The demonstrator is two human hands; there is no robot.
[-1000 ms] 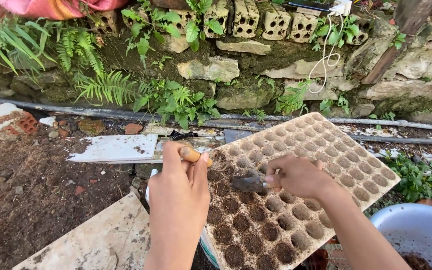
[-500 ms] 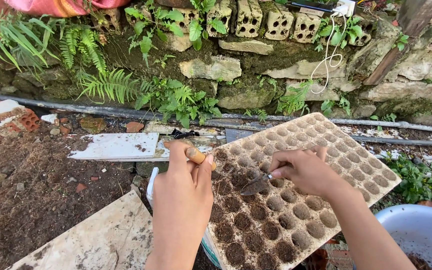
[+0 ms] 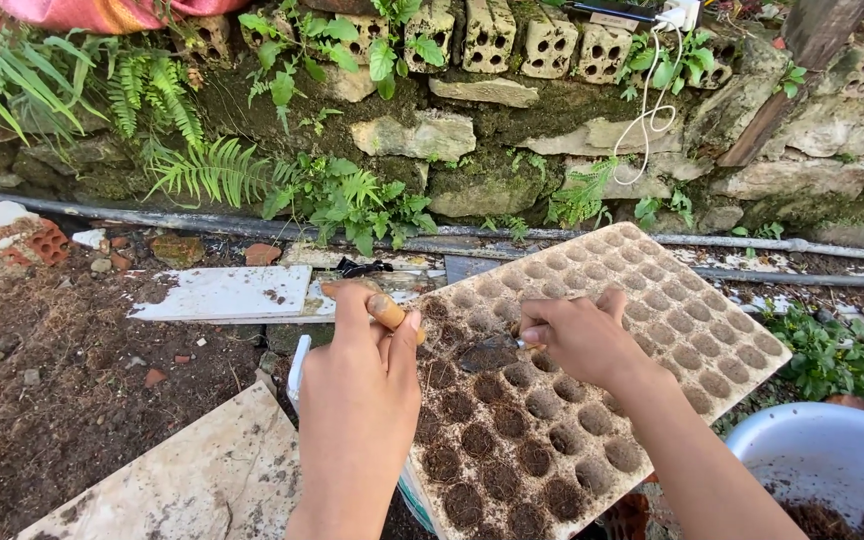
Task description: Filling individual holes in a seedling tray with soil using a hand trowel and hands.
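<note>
**Seed tray, both hands busy**

We're looking down at a big pale seed tray (image 3: 652, 290) tilted across the frame, near corner toward us, far corner out by the grey pipe (image 3: 802, 245). The cells closest to us are dark with soil; the ones further out look pale and bare.

Our left hand (image 3: 357, 390) sits at the tray's left edge, fingers curled around a wooden handle (image 3: 389, 312), thumb pressed along it. Only the stub of the handle pokes out above the fist, so we can't tell what's on the other end.

Our right hand (image 3: 577, 335) is over the middle of the tray, pinching a small metal trowel (image 3: 487, 352) between thumb and fingertips. The blade points left and lies low over the dark cells, right between our two hands. Can't tell if it's actually touching the soil.

Bottom right there's a white basin (image 3: 832, 450) with some soil in it, just beside our right forearm. Left of the tray: bare dirt, a couple of white boards (image 3: 227, 295), and the mossy stone wall (image 3: 432, 135) with ferns (image 3: 207, 170) behind it all.
</note>
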